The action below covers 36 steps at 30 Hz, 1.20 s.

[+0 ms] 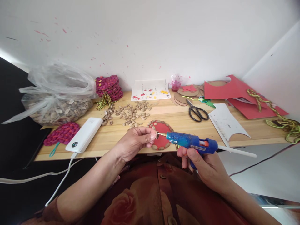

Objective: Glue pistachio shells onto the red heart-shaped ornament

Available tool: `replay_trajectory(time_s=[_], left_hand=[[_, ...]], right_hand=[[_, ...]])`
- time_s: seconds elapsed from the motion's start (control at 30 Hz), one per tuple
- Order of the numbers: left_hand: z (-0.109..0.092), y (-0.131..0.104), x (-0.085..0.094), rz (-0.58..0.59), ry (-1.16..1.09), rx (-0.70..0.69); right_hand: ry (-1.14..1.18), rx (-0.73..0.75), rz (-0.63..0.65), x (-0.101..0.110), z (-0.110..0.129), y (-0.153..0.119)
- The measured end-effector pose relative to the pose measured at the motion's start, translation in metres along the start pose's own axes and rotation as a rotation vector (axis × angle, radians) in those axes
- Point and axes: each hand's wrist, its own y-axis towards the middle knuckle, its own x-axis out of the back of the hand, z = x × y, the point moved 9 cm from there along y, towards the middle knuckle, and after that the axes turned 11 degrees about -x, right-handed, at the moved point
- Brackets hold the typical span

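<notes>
Shirt (pixel 150 193): dark reddish-brown, patterned; large rose print (pixel 123 206) at left; front placket (pixel 166 195) with round buttons (pixel 162 176); left sleeve (pixel 48 212), reddish-brown.

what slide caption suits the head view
Right hand points blue plastic glue gun at small brown shell pinched in left hand.

- Back wall (pixel 150 37): white, marked with scattered pink flecks (pixel 64 31), more of them toward the left.
- Right: pale side wall (pixel 278 68), meeting the back wall at a corner.
- Left: black surface (pixel 11 84), type unclear; bright strip (pixel 8 58) above it.
- Bench (pixel 164 109): light wood, visible grain, along back wall.
- Light: soft, fairly even.
</notes>
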Motion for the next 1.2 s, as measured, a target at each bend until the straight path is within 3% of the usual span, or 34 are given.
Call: replay_trajectory(time_s=[1.2], left_hand=[[0.0033, -0.0005, 0.0023, -0.003, 0.013, 0.005]], right_hand=[[-0.014, -0.014, -0.029, 0.0021, -0.0037, 0.0027]])
